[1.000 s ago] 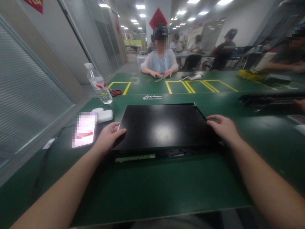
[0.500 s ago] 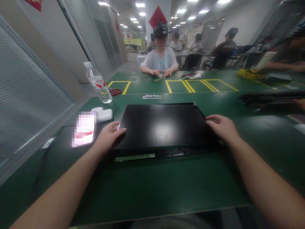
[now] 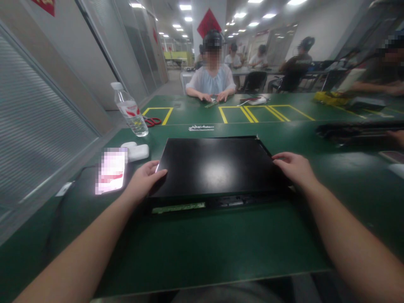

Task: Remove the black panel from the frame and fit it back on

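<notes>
A glossy black display panel (image 3: 217,164) lies face up in front of me, over a black frame (image 3: 235,202) whose near edge sticks out below it. A green circuit strip (image 3: 178,208) shows at that near edge. My left hand (image 3: 147,176) grips the panel's left edge, thumb on top and fingers at the side. At the right edge my right hand (image 3: 292,166) pinches the panel or the frame's rim; which of the two I cannot tell. Its fingertips are partly hidden.
On the left stand a water bottle (image 3: 131,111), a lit phone (image 3: 113,170), a white case (image 3: 138,152) and red-handled scissors (image 3: 153,122). Yellow tape marks the green table (image 3: 205,248). A person (image 3: 211,80) sits opposite; dark parts (image 3: 350,130) lie at the right.
My hands and the panel stay in the same place. Only the hands of the person opposite shift slightly.
</notes>
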`<state>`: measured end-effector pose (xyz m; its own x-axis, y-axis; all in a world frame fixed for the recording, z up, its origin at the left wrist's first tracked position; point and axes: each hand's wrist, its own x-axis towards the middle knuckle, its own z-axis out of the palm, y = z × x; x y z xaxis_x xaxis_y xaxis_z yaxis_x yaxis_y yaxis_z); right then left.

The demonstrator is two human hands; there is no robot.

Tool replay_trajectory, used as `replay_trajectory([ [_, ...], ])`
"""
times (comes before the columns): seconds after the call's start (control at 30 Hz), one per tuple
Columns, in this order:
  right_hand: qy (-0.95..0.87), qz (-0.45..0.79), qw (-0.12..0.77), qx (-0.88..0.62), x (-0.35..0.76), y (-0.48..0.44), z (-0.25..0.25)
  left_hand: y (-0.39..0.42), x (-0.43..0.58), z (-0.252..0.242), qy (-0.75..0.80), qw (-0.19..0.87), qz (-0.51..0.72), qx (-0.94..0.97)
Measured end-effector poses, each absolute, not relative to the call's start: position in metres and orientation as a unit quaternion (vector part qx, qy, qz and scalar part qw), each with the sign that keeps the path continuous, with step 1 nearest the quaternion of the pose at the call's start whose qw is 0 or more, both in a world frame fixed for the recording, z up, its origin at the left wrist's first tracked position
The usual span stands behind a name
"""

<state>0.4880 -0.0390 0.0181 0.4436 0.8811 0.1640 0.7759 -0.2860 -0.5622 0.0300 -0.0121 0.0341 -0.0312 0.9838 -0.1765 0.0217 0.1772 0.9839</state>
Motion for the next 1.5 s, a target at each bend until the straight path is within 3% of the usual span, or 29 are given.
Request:
replay_trajectory([
  [1.5,-0.53,0.152,0.315,-0.772,0.4933,-0.0379,0.013,-0.0132,0.0308,0.0344,0.556,0.529,0.454,0.453],
])
